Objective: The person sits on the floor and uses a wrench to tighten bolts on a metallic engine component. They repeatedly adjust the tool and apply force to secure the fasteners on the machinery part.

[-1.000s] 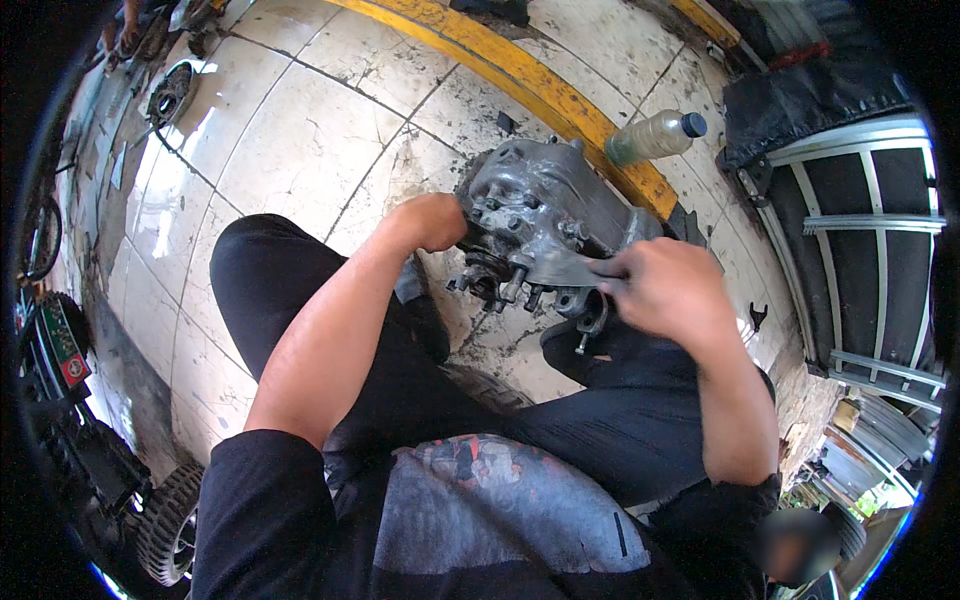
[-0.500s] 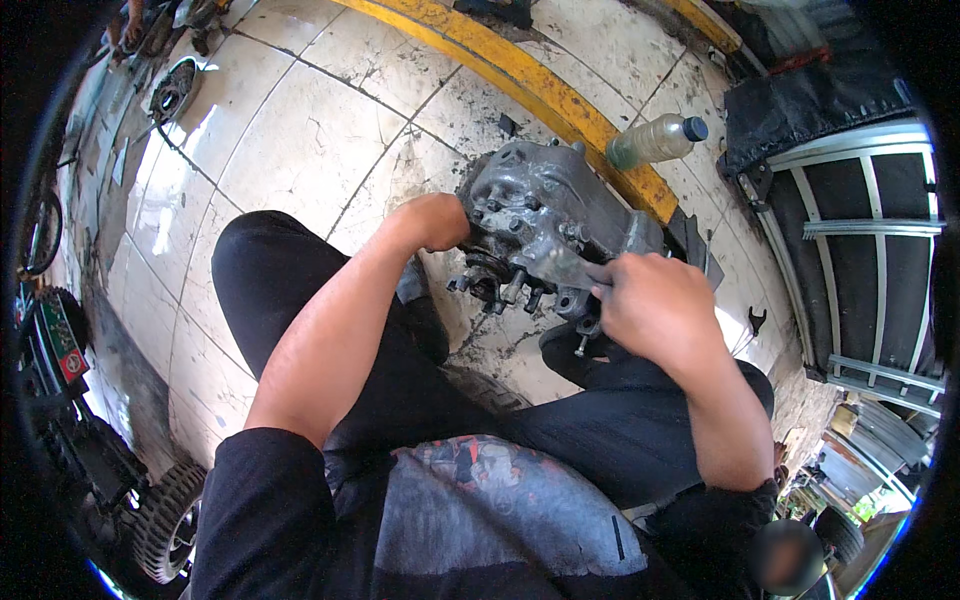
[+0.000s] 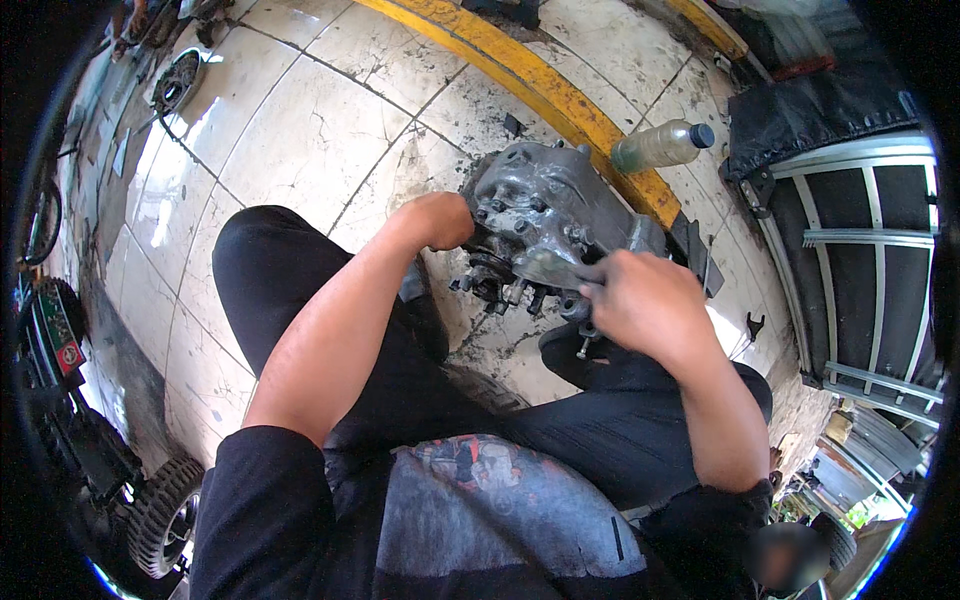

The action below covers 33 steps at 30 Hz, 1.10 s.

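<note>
A grey metal engine casing (image 3: 560, 190) with bolts and black fittings lies on the tiles between my feet. My left hand (image 3: 440, 220) is curled closed against its left edge, fingertips hidden behind the metal. My right hand (image 3: 645, 300) is closed around what looks like a scraper (image 3: 548, 268), whose flat, greyish blade points left across the near side of the casing. Motion blurs the scraper a little, and its handle is mostly covered by my fingers. A bolt (image 3: 585, 348) sticks down from the casing's near right corner, above my dark shoe.
Behind the casing runs a yellow metal beam (image 3: 500, 55), with a clear bottle with a dark blue cap (image 3: 665, 147) beside it. A black fork-shaped part (image 3: 754, 326) lies at right, near a silver-framed rack (image 3: 850, 235). Far left are a round part (image 3: 178, 82) and a knobbly tyre (image 3: 165, 515).
My right hand and the scraper have shifted slightly left over the casing. My left hand stays at the casing's edge; the whole view has shifted a little.
</note>
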Available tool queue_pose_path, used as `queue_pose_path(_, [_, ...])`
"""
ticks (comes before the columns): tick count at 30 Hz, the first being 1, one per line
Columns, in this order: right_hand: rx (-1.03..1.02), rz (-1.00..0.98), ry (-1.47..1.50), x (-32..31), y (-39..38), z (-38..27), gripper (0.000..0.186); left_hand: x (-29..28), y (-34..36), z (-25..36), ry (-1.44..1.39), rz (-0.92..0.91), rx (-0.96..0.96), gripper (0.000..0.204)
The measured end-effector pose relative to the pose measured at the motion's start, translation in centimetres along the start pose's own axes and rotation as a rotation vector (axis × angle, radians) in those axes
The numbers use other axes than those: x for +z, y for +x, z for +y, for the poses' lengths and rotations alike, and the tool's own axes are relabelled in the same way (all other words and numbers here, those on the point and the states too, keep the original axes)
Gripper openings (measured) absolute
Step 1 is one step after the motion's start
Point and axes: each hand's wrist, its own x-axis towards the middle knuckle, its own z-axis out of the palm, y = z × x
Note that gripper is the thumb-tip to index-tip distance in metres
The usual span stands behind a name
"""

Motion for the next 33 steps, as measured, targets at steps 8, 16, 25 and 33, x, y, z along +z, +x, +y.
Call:
queue_pose_path(8, [0.011,-0.026,-0.027,-0.6,0.4,0.3,0.028,0.5,1.1,-0.3,0.008,-0.029,0.007,0.025])
queue_pose_path(16, [-0.103,-0.258,0.241,-1.5,3.3,3.6,0.029,-0.5,0.6,0.2,0.175,-0.087,0.068,0.026])
queue_pose_path(25, [-0.167,-0.234,0.428,1.3,5.2,4.9,0.034,-0.6,0.7,0.3,0.018,-0.072,-0.060,0.027])
queue_pose_path(33, [-0.023,0.190,0.058,-0.4,0.3,3.0,0.021,-0.6,0.1,0.4,-0.053,-0.027,-0.076,0.029])
